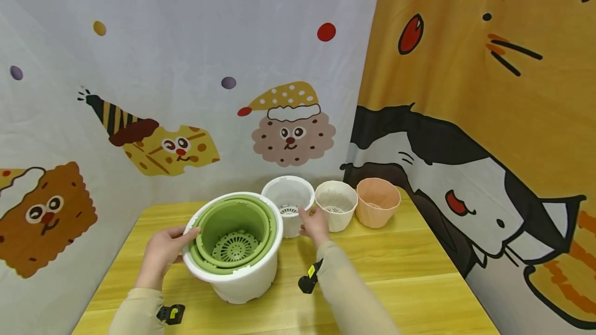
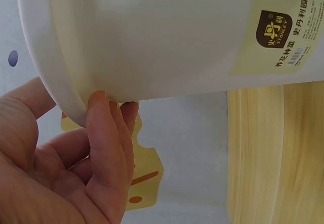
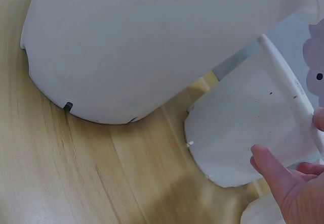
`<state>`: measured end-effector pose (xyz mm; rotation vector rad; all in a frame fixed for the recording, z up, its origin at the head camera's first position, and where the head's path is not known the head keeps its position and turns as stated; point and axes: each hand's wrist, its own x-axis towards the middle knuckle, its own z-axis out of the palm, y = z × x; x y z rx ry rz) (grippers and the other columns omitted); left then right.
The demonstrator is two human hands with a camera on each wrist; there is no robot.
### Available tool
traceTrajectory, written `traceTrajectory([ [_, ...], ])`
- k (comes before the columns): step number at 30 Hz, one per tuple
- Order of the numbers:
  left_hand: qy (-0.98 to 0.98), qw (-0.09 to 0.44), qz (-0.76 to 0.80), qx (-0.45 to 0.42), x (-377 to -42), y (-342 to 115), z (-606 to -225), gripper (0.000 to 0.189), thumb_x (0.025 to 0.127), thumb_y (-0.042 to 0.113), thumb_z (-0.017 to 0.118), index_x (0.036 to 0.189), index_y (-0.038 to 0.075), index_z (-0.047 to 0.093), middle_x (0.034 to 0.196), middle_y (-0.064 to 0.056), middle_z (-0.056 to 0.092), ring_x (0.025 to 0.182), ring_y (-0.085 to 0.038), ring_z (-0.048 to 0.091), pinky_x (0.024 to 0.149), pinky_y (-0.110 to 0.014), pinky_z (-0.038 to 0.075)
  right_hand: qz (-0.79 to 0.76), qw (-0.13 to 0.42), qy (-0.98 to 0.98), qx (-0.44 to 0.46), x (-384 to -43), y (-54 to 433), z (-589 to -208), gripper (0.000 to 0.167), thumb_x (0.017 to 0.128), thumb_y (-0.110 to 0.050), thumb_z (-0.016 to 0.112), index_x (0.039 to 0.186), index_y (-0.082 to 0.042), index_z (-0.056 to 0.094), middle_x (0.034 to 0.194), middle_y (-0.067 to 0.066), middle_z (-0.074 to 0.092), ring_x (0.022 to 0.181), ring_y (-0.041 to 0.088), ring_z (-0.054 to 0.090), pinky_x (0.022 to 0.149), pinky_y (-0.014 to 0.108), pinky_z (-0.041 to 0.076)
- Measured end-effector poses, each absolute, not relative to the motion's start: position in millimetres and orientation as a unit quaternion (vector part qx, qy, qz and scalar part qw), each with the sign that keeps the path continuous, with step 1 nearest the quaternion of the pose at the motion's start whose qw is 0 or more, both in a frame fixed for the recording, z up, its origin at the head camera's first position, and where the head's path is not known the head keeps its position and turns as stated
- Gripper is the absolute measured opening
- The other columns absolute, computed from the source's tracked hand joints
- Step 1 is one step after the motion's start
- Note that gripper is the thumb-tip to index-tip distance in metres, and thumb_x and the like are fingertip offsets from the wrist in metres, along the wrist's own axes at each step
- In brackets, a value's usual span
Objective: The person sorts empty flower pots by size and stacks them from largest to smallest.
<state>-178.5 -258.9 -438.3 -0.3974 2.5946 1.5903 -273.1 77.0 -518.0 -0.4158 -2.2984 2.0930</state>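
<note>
Plastic pots: at seven o'clock in the head view, the large white pot [image 1: 247, 282] is smooth, faintly satiny, wearing a flat, paper-like label [image 2: 273, 37]; its nested green pots [image 1: 222, 221] look matt. Smooth plastic too, the smaller white pot [image 1: 287, 192] at six. At five and four, the cream pot [image 1: 335, 198] and peach pot [image 1: 378, 208] have matt, faceted walls. The table [image 1: 396, 260] is wood-grained, softly glossy; the curtain [image 1: 223, 19] toward twelve, matt printed cloth.

Large white pot [image 1: 247, 283]: round, thick-rimmed, mouth up on a wood-grained tabletop [image 1: 396, 273], with a pale label [image 2: 276, 37] and dark logo on its outer wall; gripped at the rim by the left hand [image 1: 165, 252]. Nested inside: two green pots [image 1: 209, 226], mouths up, with slotted base visible. Smaller white pot [image 1: 287, 195]: slotted base, just behind and to the right, held at the rim by the right hand [image 1: 316, 224].
</note>
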Motion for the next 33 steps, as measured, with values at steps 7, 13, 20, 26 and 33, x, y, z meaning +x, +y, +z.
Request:
traceTrajectory([
  [7,0.845,0.032,0.52,-0.122,-176.4,-258.3,-438.6,0.067,0.094,0.037,0.069,0.134,-0.013,0.052,0.11,-0.025,0.066,0.075,-0.017,0.067,0.065,-0.033,0.061,0.671,0.003,-0.729,-0.14,-271.9,75.3,-516.5,0.055,0.097,-0.023,0.064,0.134,0.011,0.043,0.12,0.031,0.053,0.081,0.039,0.065,0.069,0.043,0.062],
  [13,0.845,0.029,0.521,-0.118,-176.4,-258.4,-439.7,0.066,0.094,0.037,0.069,0.133,-0.013,0.053,0.106,-0.022,0.067,0.075,-0.017,0.067,0.065,-0.033,0.061,0.688,-0.005,-0.711,-0.148,-272.1,72.7,-513.6,0.051,0.098,-0.018,0.06,0.137,0.01,0.045,0.124,0.03,0.054,0.083,0.04,0.066,0.068,0.038,0.062],
  [20,0.842,0.033,0.524,-0.123,-177.8,-259.6,-440.4,0.069,0.094,0.038,0.069,0.136,-0.013,0.05,0.109,-0.025,0.066,0.075,-0.018,0.067,0.065,-0.034,0.061,0.741,-0.01,-0.651,-0.166,-273.5,67.5,-511.9,0.043,0.095,-0.003,0.05,0.136,0.011,0.046,0.117,0.028,0.057,0.076,0.038,0.068,0.072,0.042,0.061],
  [26,0.844,0.035,0.521,-0.124,-177.8,-259.5,-440.4,0.068,0.094,0.039,0.069,0.136,-0.012,0.051,0.111,-0.025,0.066,0.075,-0.017,0.067,0.065,-0.034,0.061,0.753,-0.011,-0.636,-0.169,-272.3,68.2,-512.6,0.044,0.096,0.001,0.046,0.138,0.01,0.046,0.099,0.018,0.061,0.074,0.032,0.068,0.07,0.038,0.062],
  [33,0.844,0.038,0.52,-0.124,-177.4,-259.0,-439.7,0.069,0.094,0.038,0.068,0.137,-0.013,0.05,0.11,-0.025,0.066,0.075,-0.017,0.067,0.065,-0.034,0.061,0.748,-0.012,-0.64,-0.173,-268.6,71.4,-510.2,0.041,0.098,0.0,0.044,0.138,0.01,0.046,0.092,0.016,0.062,0.074,0.027,0.068,0.072,0.038,0.062],
])
